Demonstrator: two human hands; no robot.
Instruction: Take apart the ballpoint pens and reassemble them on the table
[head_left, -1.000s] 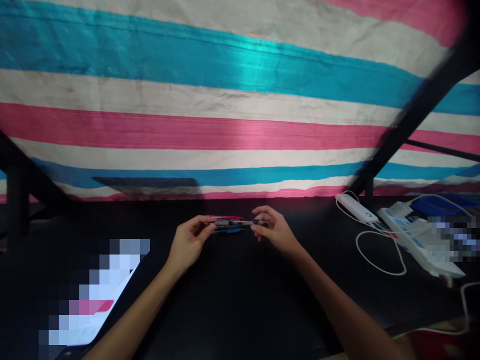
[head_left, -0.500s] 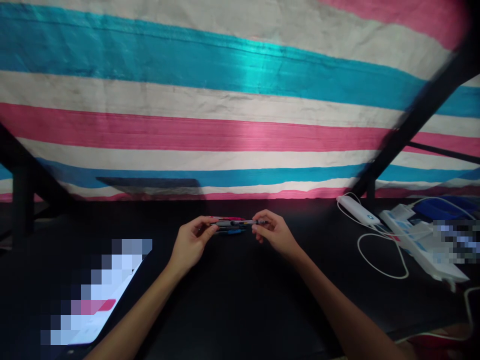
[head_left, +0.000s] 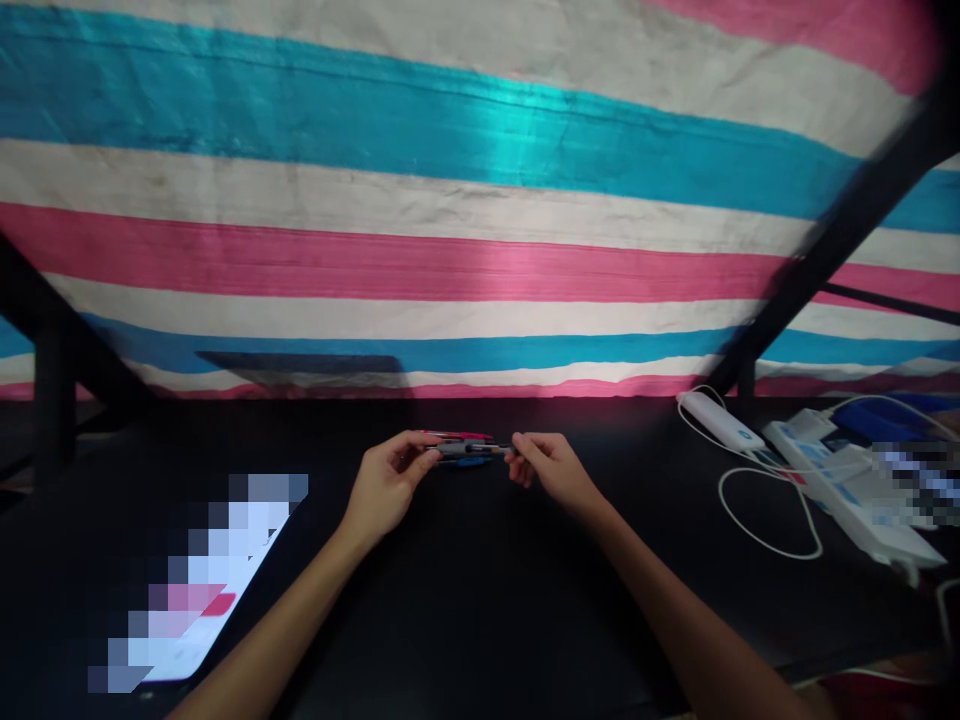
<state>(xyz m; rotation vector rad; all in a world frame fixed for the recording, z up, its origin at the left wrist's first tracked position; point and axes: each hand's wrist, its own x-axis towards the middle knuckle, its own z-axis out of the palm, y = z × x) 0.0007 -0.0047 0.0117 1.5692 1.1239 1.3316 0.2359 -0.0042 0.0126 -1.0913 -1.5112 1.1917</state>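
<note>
Between my two hands a slim pen (head_left: 478, 449) lies level, low over the dark table. My left hand (head_left: 384, 482) pinches its grey end between thumb and fingers. At the other end my right hand (head_left: 551, 465) has thumb and forefinger closed on the pen's thinner, see-through part; the fingertips hide its tip. Whether the pen's two parts are joined or apart I cannot tell. Just behind it is a red pen (head_left: 472, 435), and a blue pen (head_left: 469, 462) shows just in front, both partly covered by the left fingers and the held pen.
At left a lit screen (head_left: 217, 606), mostly blurred out, lies on the black table (head_left: 465, 600). To the right are a white power strip (head_left: 847, 490), a white device (head_left: 720, 420) and looping cables. A striped sheet (head_left: 420, 270) hangs behind, with dark slanted bars at both sides.
My right hand has turned slightly, its fingers shifting along the pen toward its end. The left hand keeps its pinch. The view has shifted a little.
</note>
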